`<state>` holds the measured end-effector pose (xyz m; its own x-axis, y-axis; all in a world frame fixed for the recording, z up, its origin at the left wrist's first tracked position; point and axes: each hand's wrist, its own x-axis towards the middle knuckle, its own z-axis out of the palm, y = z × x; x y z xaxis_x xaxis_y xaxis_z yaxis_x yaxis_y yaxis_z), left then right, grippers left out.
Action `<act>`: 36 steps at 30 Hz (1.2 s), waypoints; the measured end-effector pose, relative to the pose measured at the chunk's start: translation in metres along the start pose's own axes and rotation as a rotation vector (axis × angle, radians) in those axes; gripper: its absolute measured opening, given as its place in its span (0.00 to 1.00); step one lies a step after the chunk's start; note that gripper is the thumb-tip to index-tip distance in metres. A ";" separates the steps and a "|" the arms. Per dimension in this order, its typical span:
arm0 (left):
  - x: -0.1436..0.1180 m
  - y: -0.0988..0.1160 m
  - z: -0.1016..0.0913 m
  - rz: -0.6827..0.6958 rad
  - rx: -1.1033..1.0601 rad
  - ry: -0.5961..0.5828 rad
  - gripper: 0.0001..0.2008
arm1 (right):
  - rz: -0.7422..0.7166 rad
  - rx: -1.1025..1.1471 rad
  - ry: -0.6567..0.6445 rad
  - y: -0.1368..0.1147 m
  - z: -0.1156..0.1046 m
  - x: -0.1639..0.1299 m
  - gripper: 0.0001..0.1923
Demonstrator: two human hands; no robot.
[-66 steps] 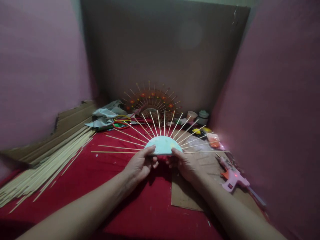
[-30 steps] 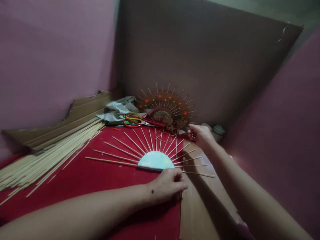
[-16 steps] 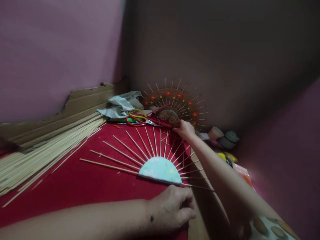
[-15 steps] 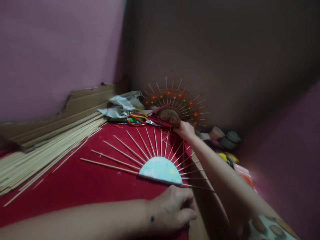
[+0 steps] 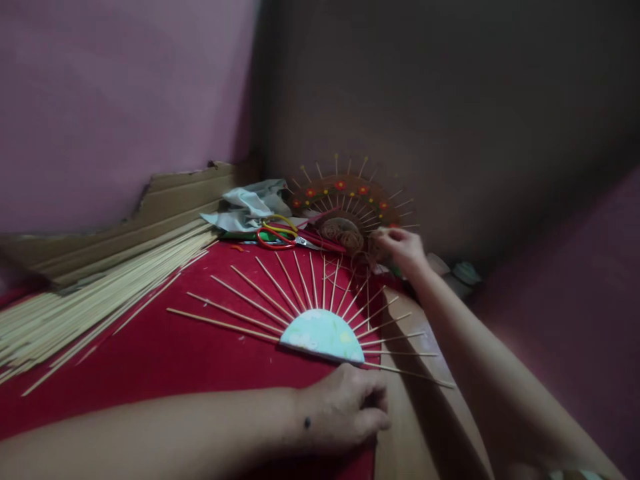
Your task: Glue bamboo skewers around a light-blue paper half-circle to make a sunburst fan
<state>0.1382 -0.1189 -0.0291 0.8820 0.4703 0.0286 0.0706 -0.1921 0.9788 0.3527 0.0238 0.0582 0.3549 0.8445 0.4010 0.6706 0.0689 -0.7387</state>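
A pale blue half-disc (image 5: 323, 335) with several wooden sticks fanning out of it lies flat on the red cloth (image 5: 165, 347). My left hand (image 5: 345, 408) rests curled on the cloth just below the half-disc's straight edge, holding nothing that I can see. My right hand (image 5: 403, 250) is stretched out to the back, fingers pinched on a strand of brown twine beside the twine ball (image 5: 345, 237). Behind it a finished brown fan with red and yellow dots (image 5: 347, 193) leans on the wall.
Red-handled scissors (image 5: 280, 238) and a crumpled pale cloth (image 5: 247, 203) lie at the back. A long bundle of bamboo sticks (image 5: 95, 293) runs along the left by cardboard strips (image 5: 175, 200). A cardboard sheet (image 5: 420, 427) lies at the right, small jars (image 5: 463, 273) behind it.
Both hands let go of the half-disc fan, which now lies flat. My right hand reached back to the twine ball and has drawn right, pinching twine. My left hand stays below the disc.
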 end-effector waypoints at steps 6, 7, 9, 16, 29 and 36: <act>0.001 -0.004 0.001 -0.037 -0.126 -0.047 0.04 | -0.058 0.518 0.305 -0.031 -0.071 0.003 0.13; 0.002 -0.005 0.001 -0.048 -0.147 -0.052 0.04 | -0.047 0.619 0.295 -0.039 -0.083 0.001 0.12; 0.003 -0.006 0.001 -0.048 -0.179 -0.055 0.04 | 0.006 0.832 0.220 -0.054 -0.104 -0.004 0.10; 0.009 -0.005 0.000 -0.123 -0.264 -0.026 0.07 | 0.022 1.051 0.223 -0.113 -0.151 -0.033 0.17; 0.025 0.070 -0.023 0.433 0.009 0.464 0.22 | -0.151 1.166 -0.122 -0.171 -0.142 -0.227 0.11; 0.022 0.120 -0.039 0.518 -0.132 0.516 0.12 | -0.259 1.211 0.130 -0.142 -0.185 -0.274 0.13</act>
<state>0.1478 -0.0980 0.0968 0.4539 0.6985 0.5532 -0.3803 -0.4096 0.8292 0.2811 -0.3158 0.1532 0.4098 0.6788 0.6093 -0.2768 0.7290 -0.6261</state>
